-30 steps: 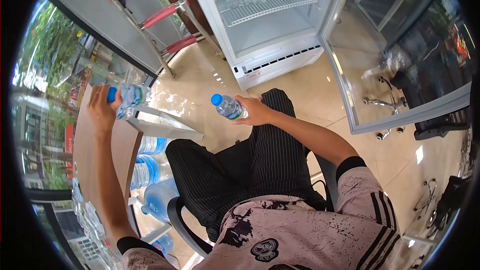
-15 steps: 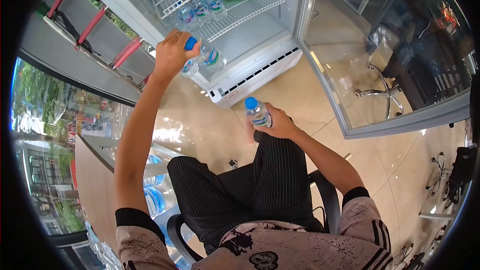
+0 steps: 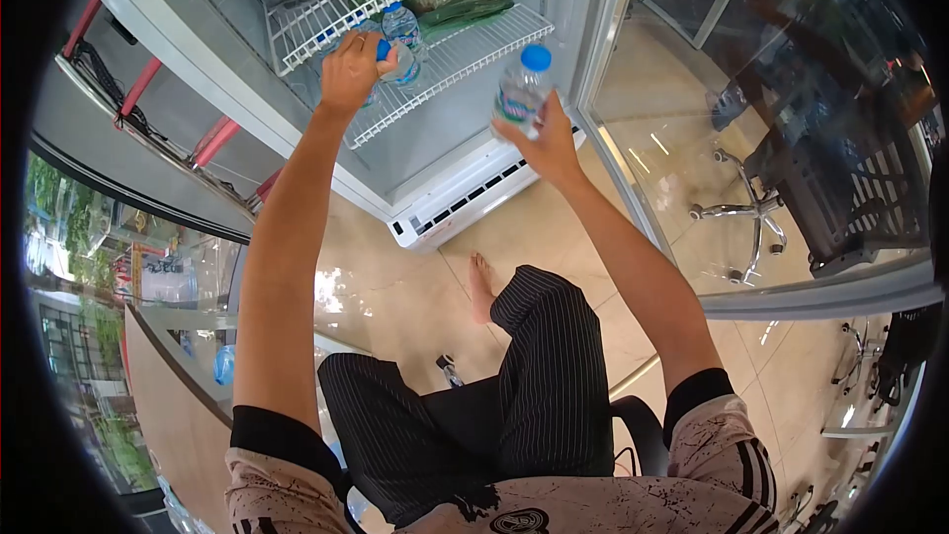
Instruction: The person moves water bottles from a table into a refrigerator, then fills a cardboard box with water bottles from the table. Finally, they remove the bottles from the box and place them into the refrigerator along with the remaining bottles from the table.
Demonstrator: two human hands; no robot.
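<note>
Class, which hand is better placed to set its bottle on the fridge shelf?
Probably the left hand: it grips a bottle near its top, close to the wire shelf; the right hand holds another bottle apparently short of the shelf's front edge.

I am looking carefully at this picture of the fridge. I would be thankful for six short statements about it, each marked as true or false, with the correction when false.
1. The right hand holds a bottle with a blue cap. True.
2. The fridge is shut. False: its glass door stands open.
3. The left hand hangs empty. False: it grips another bottle near its capped end.
4. A bare foot shows above the floor. True.
5. The trousers are plain white. False: they are black with thin pale stripes.
6. A ladder with red steps stands beside the fridge. True.
</note>
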